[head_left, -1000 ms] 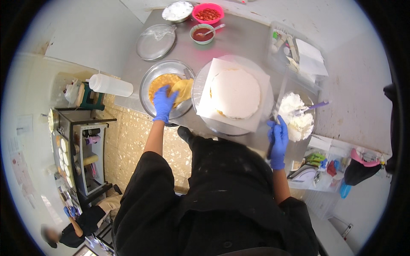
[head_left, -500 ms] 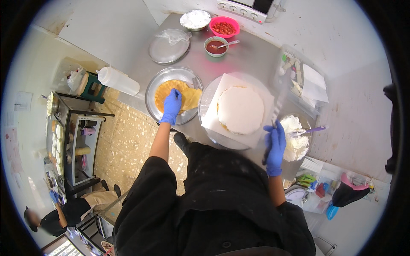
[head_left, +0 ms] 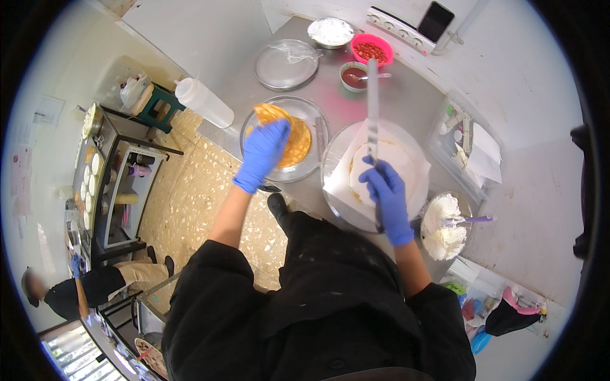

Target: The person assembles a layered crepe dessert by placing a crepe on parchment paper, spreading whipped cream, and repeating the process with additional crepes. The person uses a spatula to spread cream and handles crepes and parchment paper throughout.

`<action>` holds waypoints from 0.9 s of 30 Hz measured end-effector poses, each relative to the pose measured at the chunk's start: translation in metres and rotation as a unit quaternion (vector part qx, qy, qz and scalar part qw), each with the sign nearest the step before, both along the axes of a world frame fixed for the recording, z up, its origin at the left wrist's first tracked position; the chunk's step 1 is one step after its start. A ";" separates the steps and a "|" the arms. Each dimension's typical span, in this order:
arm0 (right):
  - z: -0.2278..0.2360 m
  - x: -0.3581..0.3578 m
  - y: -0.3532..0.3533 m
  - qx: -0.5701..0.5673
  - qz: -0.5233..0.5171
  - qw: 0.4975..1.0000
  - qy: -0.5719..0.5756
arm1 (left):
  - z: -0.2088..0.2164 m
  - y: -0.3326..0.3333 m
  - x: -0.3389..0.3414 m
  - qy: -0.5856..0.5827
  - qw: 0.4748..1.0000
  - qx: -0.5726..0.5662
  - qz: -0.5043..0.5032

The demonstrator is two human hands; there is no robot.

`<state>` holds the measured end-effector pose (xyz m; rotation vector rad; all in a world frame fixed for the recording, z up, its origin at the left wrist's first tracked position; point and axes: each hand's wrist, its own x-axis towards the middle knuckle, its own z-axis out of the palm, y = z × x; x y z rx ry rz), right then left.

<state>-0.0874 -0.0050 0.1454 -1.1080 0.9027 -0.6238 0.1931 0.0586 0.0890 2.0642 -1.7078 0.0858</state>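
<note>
My left hand, in a blue glove, is closed on a thin golden crepe that is lifted and tilted. Below it more crepe lies in a round metal tray. In my gloved right hand is a long palette knife, its blade pointing away over a round cake. The cake's top is white, and its golden edge shows at the left. It lies on a white square sheet on a round turntable. My right hand hides part of the cake.
Right of the turntable stands a bowl of white cream with a purple-handled spatula. At the back are a pink bowl of red fruit, a sauce bowl, and a white-filled bowl. A bottle lies left. A co-worker is far left.
My left hand has lifted a crepe up from the tray. My right hand has moved left from beside the cream bowl to over the cake, with the palette knife. The view has shifted.
</note>
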 end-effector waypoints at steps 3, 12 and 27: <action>-0.002 0.011 0.007 0.010 0.049 0.999 0.022 | -0.048 0.028 -0.021 -0.002 0.996 0.088 -0.020; -0.041 0.066 0.014 -0.046 0.080 0.989 0.113 | -0.169 0.053 0.017 0.337 0.826 -0.005 0.453; -0.173 0.211 0.025 -0.191 0.053 0.964 0.177 | -0.142 0.050 -0.008 0.662 0.683 -0.199 0.236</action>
